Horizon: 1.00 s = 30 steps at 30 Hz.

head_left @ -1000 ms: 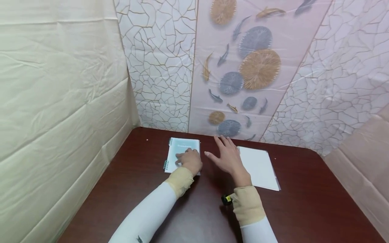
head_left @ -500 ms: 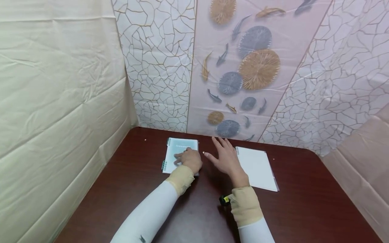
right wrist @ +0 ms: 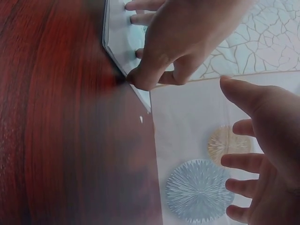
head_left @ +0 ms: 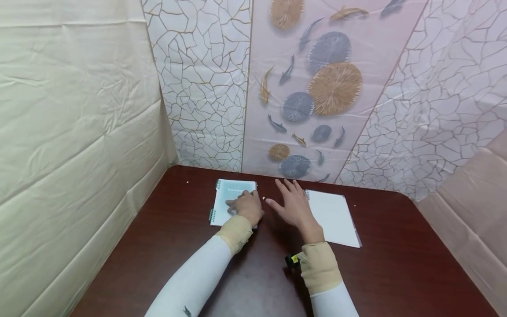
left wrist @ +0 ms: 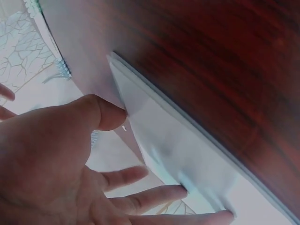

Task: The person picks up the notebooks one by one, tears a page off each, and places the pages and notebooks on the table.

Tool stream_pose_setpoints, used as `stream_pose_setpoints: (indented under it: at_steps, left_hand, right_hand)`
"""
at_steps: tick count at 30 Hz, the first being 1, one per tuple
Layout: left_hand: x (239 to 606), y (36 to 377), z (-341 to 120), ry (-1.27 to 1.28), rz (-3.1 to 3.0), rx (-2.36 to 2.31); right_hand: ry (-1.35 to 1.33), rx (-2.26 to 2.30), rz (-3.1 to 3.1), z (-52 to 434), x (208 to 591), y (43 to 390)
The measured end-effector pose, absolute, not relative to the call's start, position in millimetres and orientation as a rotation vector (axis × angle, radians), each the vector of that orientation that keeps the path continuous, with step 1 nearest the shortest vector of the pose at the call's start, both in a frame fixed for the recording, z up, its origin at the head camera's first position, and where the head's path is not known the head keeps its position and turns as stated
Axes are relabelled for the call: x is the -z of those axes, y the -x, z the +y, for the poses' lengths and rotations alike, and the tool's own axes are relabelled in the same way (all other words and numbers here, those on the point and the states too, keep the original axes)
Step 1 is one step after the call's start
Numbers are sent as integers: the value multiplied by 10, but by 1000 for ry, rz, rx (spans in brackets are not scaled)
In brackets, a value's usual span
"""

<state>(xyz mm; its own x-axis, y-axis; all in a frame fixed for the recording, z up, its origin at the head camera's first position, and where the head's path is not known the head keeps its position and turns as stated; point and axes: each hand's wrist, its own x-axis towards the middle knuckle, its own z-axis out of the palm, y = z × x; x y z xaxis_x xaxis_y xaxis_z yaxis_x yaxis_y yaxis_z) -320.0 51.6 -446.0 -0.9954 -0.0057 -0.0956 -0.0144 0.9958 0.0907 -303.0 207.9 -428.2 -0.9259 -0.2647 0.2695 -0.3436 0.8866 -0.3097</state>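
Note:
A spiral notebook (head_left: 222, 196) with a pale teal cover lies flat on the table toward the back, its green rings on the left side. On its right part rests my left hand (head_left: 246, 207), the fingertips spread over the cover. The left wrist view shows the thumb (left wrist: 110, 115) at the notebook's edge and the fingers (left wrist: 154, 197) reaching onto the cover. To the right, my right hand (head_left: 296, 207) is held with fingers spread and nothing in it. Beside it lies a second notebook (head_left: 332, 218) with a white face, its left edge partly hidden by that hand.
Both notebooks lie on a dark red-brown table (head_left: 396, 264). A small black and yellow object (head_left: 292, 260) is at the right wrist cuff. Tiny white specks dot the table. A patterned cloth (head_left: 198, 88) hangs behind, and a cream cloth (head_left: 79, 132) closes the left side.
The head view has shifted slightly, so the scene sits a little further left. Both hands and both notebooks keep nearly the same positions relative to each other.

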Motion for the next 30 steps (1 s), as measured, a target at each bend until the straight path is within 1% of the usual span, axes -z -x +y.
stream_pose_setpoints:
  at_steps: [11, 19, 30]
  left_hand:
    - [4597, 3211, 565, -14, 3031, -4]
    - [4553, 3237, 560, -25, 3026, 44]
    - [4543, 3283, 530, 1, 3004, -47]
  right_hand:
    - [-456, -545, -2859, 2055, 4317, 3018]
    - [-456, -539, -2895, 2080, 4333, 3021]
    - [-461, -514, -2922, 2074, 4372, 3023]
